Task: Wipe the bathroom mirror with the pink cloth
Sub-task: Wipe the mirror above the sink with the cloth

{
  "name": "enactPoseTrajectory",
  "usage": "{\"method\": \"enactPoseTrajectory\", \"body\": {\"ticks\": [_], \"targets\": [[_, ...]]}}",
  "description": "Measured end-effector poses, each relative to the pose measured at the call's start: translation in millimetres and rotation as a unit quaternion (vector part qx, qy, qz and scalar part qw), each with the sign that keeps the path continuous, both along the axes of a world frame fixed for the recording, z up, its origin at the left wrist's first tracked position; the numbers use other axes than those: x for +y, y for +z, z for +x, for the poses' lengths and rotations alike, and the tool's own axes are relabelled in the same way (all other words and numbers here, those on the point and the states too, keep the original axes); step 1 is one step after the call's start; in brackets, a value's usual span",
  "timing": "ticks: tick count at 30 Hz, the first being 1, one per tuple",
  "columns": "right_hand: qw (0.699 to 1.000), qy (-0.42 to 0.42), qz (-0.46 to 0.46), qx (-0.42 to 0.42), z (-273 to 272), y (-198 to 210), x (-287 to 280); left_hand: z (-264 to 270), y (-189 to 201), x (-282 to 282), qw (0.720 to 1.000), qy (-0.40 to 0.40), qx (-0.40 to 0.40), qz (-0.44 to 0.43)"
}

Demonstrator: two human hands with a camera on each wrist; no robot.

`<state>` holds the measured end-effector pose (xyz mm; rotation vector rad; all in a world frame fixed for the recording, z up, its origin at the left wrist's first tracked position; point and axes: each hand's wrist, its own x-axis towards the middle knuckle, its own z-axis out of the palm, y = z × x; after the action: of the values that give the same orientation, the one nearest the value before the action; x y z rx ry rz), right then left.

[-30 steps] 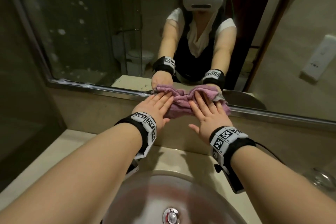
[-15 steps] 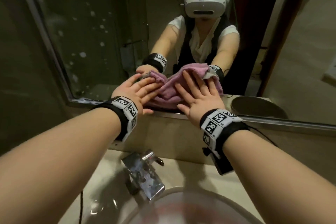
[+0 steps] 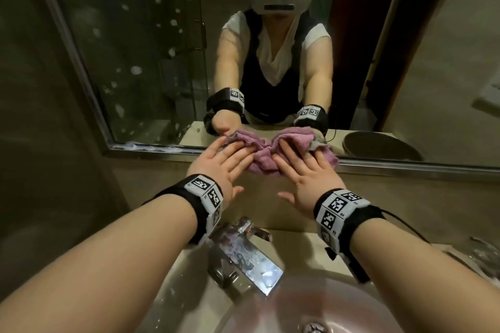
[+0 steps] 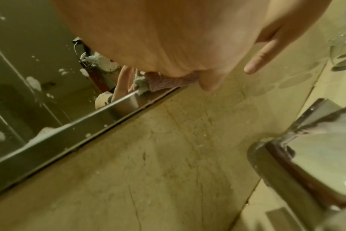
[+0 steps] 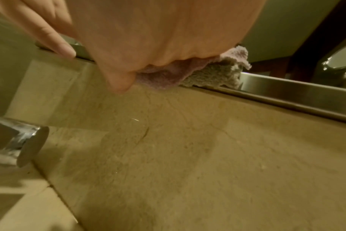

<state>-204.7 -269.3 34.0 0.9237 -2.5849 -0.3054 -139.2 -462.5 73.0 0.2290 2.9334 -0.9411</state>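
The pink cloth (image 3: pixel 266 157) is bunched against the bottom strip of the bathroom mirror (image 3: pixel 151 67), just above its metal frame (image 3: pixel 151 150). My left hand (image 3: pixel 224 162) lies flat on the cloth's left half, fingers straight and spread. My right hand (image 3: pixel 305 170) presses the right half the same way. From the left wrist view the cloth (image 4: pixel 174 81) shows under the palm at the frame edge. The right wrist view shows the cloth (image 5: pixel 213 70) pink with a grey underside, pushed onto the frame. White foam spots dot the mirror's left part (image 3: pixel 136 70).
A chrome faucet (image 3: pixel 243 254) stands below my wrists over the basin (image 3: pixel 311 311). The beige stone backsplash (image 4: pixel 168 148) runs under the mirror frame. A glass object (image 3: pixel 484 254) sits on the counter at the right. Foam has gathered on the frame's left end (image 3: pixel 130 146).
Both hands pushed the cloth up the glass half a second ago and have now drawn it back down to the bottom frame. The cloth is spread wider between the hands.
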Motion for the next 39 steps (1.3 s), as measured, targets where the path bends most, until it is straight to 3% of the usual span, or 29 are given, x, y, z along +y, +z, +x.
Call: {"method": "enactPoseTrajectory", "body": {"ticks": [5, 10, 14, 18, 23, 27, 30, 36, 39], "targets": [[0.999, 0.0, 0.018, 0.043, -2.4, -0.6, -7.2, 2.6, -3.9, -6.1, 0.999, 0.008, -0.005, 0.032], [0.999, 0.006, 0.012, 0.048, -2.8, 20.8, -18.3, 0.5, 13.6, -18.5, 1.0, -0.008, -0.012, 0.008], [0.996, -0.01, -0.054, 0.066, -3.7, 65.4, -46.6, 1.9, 36.8, -41.2, 0.997, 0.031, 0.074, 0.004], [0.993, -0.03, -0.099, 0.064, -0.3, 69.4, -64.1, 7.3, 53.7, -61.4, 0.993, 0.035, 0.112, 0.015], [0.998, -0.01, 0.055, -0.013, 9.0, 51.4, -75.3, 13.0, 22.9, -66.9, 0.994, 0.061, 0.083, 0.041], [0.998, 0.002, 0.031, -0.05, 20.7, 31.3, -90.0, 20.1, -0.3, -63.2, 0.99, 0.054, 0.082, 0.101], [0.995, 0.016, 0.07, -0.069, 24.2, 25.0, -89.0, 22.3, -3.3, -50.6, 0.972, 0.081, 0.105, 0.196], [0.993, 0.021, 0.079, -0.082, 28.4, 24.2, -90.7, 22.5, -12.1, -28.1, 0.887, 0.166, 0.183, 0.39], [0.991, 0.018, 0.09, -0.096, 26.7, 25.6, -91.4, 21.8, -22.4, -25.7, 0.887, 0.179, 0.15, 0.399]]}}
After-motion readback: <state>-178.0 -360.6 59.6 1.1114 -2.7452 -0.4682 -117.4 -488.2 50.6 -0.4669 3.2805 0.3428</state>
